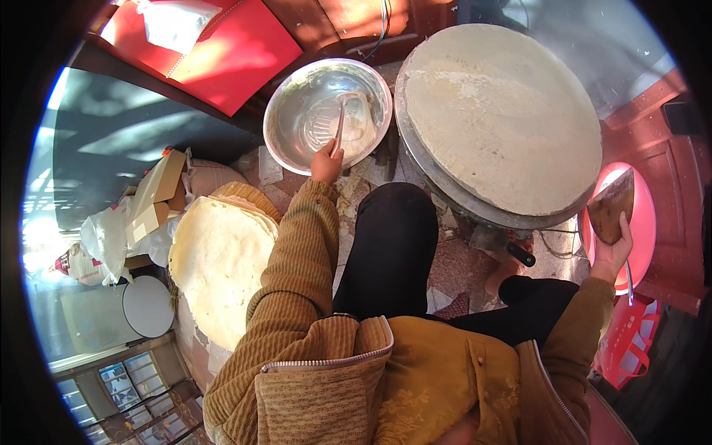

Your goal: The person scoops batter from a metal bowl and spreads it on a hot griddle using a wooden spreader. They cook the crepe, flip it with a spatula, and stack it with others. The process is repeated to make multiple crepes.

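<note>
My left hand (326,162) grips the handle of a spoon or ladle (340,119), whose far end rests in pale batter (359,125) inside a wide metal basin (278,133). At the right, my right hand (614,250) holds a dark, worn, flat scraper (612,207) over a pink basin (645,222). Between them and farther forward stands a large round griddle (500,122), its top coated with a thin pale layer. Left of my left sleeve lies a stack of thin round flatbreads (222,267), partly hidden by that sleeve, on a woven straw mat (250,197).
An open cardboard box (158,194) and plastic bags (105,239) lie at the left, near a round white-topped object (148,306). A black handle (520,254) juts out below the griddle. A red bag (626,345) stands at the lower right.
</note>
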The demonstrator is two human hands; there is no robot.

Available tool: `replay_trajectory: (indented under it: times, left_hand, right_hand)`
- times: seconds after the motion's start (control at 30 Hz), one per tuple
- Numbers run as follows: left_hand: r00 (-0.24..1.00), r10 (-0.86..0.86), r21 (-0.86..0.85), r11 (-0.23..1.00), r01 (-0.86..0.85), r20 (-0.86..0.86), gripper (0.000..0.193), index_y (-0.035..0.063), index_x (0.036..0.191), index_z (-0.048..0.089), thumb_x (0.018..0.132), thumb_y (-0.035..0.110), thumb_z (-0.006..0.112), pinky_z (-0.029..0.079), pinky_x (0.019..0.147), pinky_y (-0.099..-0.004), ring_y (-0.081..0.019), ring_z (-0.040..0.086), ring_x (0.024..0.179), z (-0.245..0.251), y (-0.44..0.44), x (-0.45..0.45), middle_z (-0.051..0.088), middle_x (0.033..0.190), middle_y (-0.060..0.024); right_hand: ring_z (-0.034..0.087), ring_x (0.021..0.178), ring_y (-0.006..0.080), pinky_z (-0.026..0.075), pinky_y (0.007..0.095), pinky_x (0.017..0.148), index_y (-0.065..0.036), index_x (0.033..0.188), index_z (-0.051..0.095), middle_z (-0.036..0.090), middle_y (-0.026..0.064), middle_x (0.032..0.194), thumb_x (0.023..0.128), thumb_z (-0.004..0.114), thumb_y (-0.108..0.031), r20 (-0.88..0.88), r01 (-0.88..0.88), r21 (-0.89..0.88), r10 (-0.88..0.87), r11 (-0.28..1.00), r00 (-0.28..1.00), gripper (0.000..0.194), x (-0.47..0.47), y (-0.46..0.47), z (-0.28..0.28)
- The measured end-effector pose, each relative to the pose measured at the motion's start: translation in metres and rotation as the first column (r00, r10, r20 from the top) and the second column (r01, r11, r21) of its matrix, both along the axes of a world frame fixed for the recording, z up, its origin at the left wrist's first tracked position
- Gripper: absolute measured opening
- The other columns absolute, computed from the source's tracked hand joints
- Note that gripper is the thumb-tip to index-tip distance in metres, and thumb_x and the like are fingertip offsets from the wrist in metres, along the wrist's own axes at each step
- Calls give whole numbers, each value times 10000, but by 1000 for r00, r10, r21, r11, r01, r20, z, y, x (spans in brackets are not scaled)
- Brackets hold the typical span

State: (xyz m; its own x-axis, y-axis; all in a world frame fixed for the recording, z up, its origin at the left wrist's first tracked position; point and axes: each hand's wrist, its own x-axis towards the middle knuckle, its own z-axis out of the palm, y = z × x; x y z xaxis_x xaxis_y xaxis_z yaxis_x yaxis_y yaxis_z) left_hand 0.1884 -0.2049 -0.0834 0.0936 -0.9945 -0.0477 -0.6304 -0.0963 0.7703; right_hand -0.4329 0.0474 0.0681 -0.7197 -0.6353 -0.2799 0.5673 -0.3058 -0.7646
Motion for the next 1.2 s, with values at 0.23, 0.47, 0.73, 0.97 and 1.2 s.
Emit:
replay_trajectory:
  times: [0.23, 0.47, 0.73, 0.97, 1.2]
  left_hand:
    - [992, -83, 146, 985, 96, -90, 509, -85, 1375, 525, 936, 152, 626, 460, 999, -333, -262, 635, 1174, 18, 12, 2, 653, 1273, -233]
    - [853, 152, 542, 823, 171, -499, 459, 96, 1423, 548, 969, 122, 608, 346, 443, -232, -44, 420, 521, 97, 76, 15, 516, 712, 45]
    - [676, 381, 591, 801, 100, -630, 526, 228, 1478, 461, 988, 63, 557, 267, 421, -196, -38, 351, 527, 86, 62, 39, 420, 733, 56]
    - [985, 93, 285, 957, -47, -148, 319, 150, 1282, 645, 966, 132, 604, 340, 454, -229, -70, 431, 544, 31, 51, 52, 496, 714, 35]
    - [960, 46, 460, 883, 90, -277, 228, 14, 1107, 685, 996, 189, 589, 375, 495, -226, -66, 467, 565, 66, 96, 37, 537, 713, 41]
  right_hand:
    - [525, 1290, 362, 432, 536, 1094, 45, 1416, 436, 544, 194, 1387, 943, 610, -66, -27, -23, -15, 22, 1000, 999, 516, -3, 1, -3]
    - [518, 1300, 362, 429, 536, 1100, 43, 1420, 427, 528, 193, 1405, 930, 624, -65, -30, -44, -43, 43, 998, 999, 539, -1, 5, 1]
    - [523, 1294, 364, 429, 543, 1100, 56, 1413, 429, 534, 196, 1400, 928, 631, -51, -18, -46, -63, 45, 997, 999, 536, 0, 6, 1]
    - [526, 1291, 362, 433, 541, 1096, 67, 1406, 434, 540, 203, 1392, 934, 625, -53, -10, -28, -43, 28, 999, 1000, 523, -1, 6, 0]
    - [518, 1299, 364, 427, 542, 1100, 66, 1410, 431, 534, 198, 1400, 941, 624, -70, -59, -14, -30, 12, 999, 998, 526, -5, 8, 4]
